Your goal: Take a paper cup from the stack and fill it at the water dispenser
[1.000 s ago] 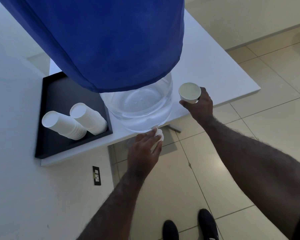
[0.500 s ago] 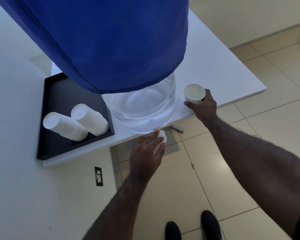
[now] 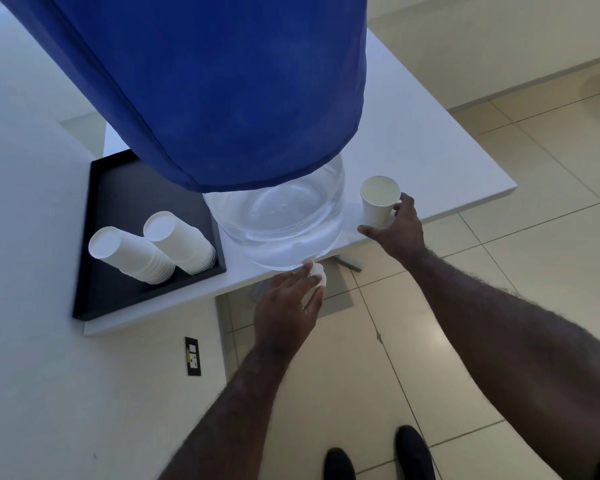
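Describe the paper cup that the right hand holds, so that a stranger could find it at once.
Find the big water bottle under the blue cover on the white table. Just right of it, near the table's edge, the right hand holds one paper cup. It stands upright, mouth up, alone; the other cups lie stacked on the black tray.

The scene is dim and cool-toned, with soft, even light and no hard shadows. The floor tiles [image 3: 534,188] right of the jug [image 3: 278,223] look warmer and brighter. Faint glints sit on the jug's clear wall. Wide-angle distortion bends the table [image 3: 430,143] edges and stretches the blue cover [image 3: 205,81] above the jug. The tray [image 3: 111,282] edge left of the jug is slightly smeared.
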